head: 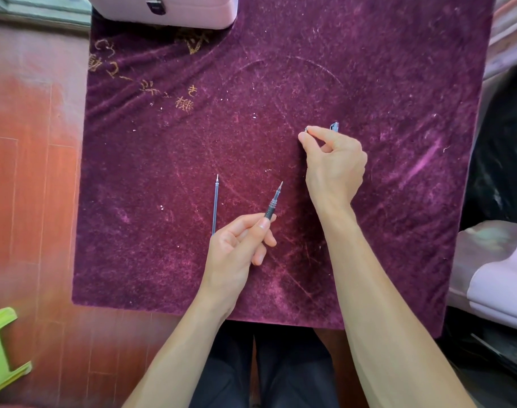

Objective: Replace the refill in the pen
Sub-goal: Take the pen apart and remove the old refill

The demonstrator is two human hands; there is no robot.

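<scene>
The fingers (263, 223) of the left hand (236, 251) close round the pen (272, 203) at its dark grip, thumb on top, tip pointing up and away toward the far edge of the worktop (369, 69); held so, its front end probably stays steady and reachable for the other hand. The right hand (335, 160) hovers further out, toward the right edge, thumb and forefinger pinched on a tiny metallic piece (306, 129), too small to name, perhaps a spring or tip. A pale bluish part (334, 126) shows just behind its knuckles; whether it is held I cannot tell. A loose refill (215, 204) lies on the purple cloth just left of the left hand, parallel to the side edges, likely set within easy reach. Gold characters (151, 81) are stitched near the far-left corner, not legible.
</scene>
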